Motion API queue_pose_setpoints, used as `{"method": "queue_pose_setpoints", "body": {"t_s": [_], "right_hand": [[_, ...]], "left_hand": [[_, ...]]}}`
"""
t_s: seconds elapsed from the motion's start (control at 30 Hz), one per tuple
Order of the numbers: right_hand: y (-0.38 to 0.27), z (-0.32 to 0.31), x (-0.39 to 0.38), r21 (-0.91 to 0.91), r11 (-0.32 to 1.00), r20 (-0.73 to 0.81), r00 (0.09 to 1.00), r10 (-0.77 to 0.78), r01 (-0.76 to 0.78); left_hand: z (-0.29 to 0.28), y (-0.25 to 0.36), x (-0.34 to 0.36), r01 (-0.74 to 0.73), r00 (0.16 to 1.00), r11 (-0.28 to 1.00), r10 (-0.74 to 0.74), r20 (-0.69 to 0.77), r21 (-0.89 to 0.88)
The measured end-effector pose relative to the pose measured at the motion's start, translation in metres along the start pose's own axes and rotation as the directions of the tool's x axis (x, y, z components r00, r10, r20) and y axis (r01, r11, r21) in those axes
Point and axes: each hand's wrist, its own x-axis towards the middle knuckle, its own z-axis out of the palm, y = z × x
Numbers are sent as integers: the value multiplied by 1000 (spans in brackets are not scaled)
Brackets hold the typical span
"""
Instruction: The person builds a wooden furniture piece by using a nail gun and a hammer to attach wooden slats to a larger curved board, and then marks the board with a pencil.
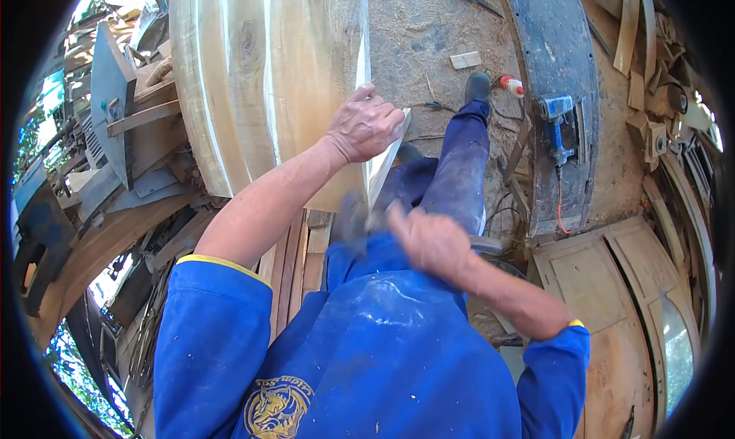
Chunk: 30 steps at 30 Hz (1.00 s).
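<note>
A broad pale wooden panel [245,64] with lengthwise white streaks lies left of my legs. My left hand [366,125] is closed at its right edge, gripping a pale wooden piece [388,159] that slants down toward my lap. My right hand [432,240], smeared by motion, is curled in front of my waist. It holds what looks like a hammer [352,218], whose dark head is blurred close to the panel's lower right corner. Whether the head touches the wood, I cannot tell.
A blue power tool [563,129] with an orange cord lies on a dark worn board [547,41] at the right. A red-and-white bottle [511,85] is by my foot. Scrap wood [145,94] is heaped at the left; wooden door-like panels [597,286] are at the lower right.
</note>
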Motion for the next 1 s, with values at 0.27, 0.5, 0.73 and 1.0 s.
{"method": "queue_pose_setpoints", "body": {"t_s": [0.27, 0.5, 0.73, 1.0], "right_hand": [[8, 6, -17, 258, 964, 28, 998, 56, -62], [101, 37, -76, 382, 886, -154, 928, 340, -262], [166, 122, -177, 812, 323, -71, 468, 881, -486], [175, 195, -208, 736, -2, 462, 501, 732, -677]], "left_hand": [[4, 3, 1, 18, 1000, 1000, -18, 21, -3], [0, 6, 7, 30, 997, 1000, -31, 71, 8], [-2, 7, 15, 57, 974, 994, -76, 214, 97], [-1, 12, 27, 55, 917, 980, -126, 377, 193]]}}
